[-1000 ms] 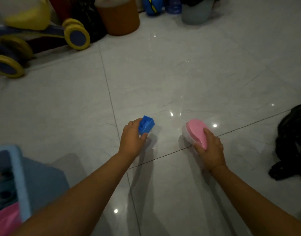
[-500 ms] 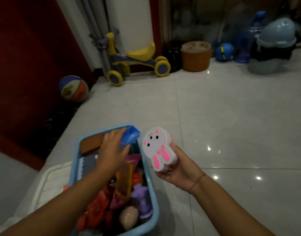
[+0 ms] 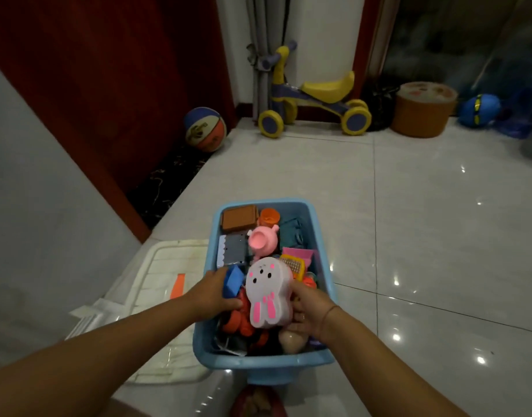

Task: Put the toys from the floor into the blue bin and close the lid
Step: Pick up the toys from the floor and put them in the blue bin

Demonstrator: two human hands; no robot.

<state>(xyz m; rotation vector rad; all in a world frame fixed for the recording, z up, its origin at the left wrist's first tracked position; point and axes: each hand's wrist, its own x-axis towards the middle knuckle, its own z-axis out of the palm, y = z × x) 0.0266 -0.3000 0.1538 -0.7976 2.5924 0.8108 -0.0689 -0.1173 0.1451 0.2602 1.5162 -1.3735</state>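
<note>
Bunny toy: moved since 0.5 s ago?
Yes. The bunny toy, gripped by the right hand, went left across the bin's right rim. It was mostly over the floor and is now over the bin.

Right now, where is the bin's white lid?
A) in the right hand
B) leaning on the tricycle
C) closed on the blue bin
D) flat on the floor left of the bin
D: the white lid lies flat on the floor beside the blue bin, on its left, and the bin's top is open.
</note>
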